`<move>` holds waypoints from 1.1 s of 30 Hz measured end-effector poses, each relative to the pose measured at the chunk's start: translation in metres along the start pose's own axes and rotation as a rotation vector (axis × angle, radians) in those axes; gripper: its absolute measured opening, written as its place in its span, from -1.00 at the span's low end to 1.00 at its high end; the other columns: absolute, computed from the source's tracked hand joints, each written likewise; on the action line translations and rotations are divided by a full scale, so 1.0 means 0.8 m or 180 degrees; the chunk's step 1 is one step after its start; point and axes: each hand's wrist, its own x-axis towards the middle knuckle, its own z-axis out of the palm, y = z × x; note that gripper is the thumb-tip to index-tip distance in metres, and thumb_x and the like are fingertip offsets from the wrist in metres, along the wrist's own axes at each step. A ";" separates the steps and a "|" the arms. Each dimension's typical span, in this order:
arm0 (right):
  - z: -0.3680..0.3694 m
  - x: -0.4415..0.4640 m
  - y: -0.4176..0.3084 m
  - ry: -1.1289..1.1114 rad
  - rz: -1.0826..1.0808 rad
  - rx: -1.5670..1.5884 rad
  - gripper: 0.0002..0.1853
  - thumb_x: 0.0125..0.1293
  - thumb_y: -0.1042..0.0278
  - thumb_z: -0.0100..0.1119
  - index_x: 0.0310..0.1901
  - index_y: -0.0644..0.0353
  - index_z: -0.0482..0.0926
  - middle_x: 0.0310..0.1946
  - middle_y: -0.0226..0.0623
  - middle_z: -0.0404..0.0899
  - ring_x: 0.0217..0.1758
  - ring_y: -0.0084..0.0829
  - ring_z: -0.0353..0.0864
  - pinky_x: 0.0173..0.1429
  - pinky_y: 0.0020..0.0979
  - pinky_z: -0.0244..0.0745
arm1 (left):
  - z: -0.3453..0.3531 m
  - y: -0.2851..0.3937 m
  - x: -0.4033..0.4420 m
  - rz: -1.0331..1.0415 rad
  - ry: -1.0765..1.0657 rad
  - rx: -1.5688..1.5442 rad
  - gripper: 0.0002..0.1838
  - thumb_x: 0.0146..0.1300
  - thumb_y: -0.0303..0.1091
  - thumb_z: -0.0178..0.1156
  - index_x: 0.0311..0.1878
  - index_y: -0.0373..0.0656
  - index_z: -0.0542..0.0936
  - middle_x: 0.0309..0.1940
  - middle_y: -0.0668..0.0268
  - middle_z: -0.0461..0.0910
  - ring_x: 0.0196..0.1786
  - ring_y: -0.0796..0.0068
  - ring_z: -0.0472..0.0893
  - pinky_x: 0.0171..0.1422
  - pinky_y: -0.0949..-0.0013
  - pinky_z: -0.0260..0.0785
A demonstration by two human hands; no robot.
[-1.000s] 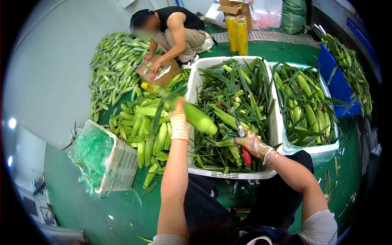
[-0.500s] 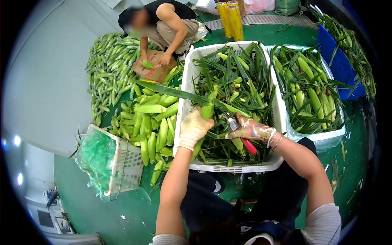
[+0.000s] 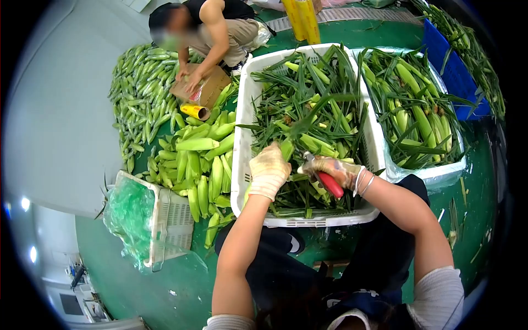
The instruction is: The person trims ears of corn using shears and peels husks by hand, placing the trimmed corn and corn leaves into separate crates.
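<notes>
My gloved left hand [image 3: 270, 168] is closed around an ear of corn [image 3: 286, 148] in its green husk, over a white crate [image 3: 237, 181] full of cut leaves and husk pieces. In my gloved right hand [image 3: 336, 171] is a pair of pruning shears [image 3: 330, 183] with red handles, its blades just right of the ear. Long leaves rise from the ear's top, blurred by motion. Left of the crate lies a heap of trimmed corn ears [image 3: 198, 144].
A second white crate [image 3: 460, 171] with unhusked corn stands right, beside a blue crate [image 3: 455, 82]. At lower left, a basket [image 3: 175, 220] holds green plastic bags [image 3: 131, 206]. A co-worker [image 3: 212, 38] crouches behind a cardboard box [image 3: 212, 88], near wrapped corn [image 3: 144, 93].
My right hand has raised the shears slightly, and the ear's long leaf has swung from the left to the upper right. The co-worker's hands have shifted on the box; a yellow roll now shows there.
</notes>
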 end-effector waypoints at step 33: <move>-0.092 -0.091 -0.025 0.1203 -0.0725 -0.0912 -0.37 -0.02 -0.18 0.32 -0.14 0.26 0.48 -0.29 -0.24 0.57 -0.17 -0.36 0.53 -0.03 -0.36 0.43 | 0.009 -0.278 0.092 -0.1154 0.1513 -0.6792 -0.45 0.27 0.00 0.05 0.18 -0.21 0.38 0.19 0.15 0.39 0.25 0.16 0.35 0.39 0.09 0.10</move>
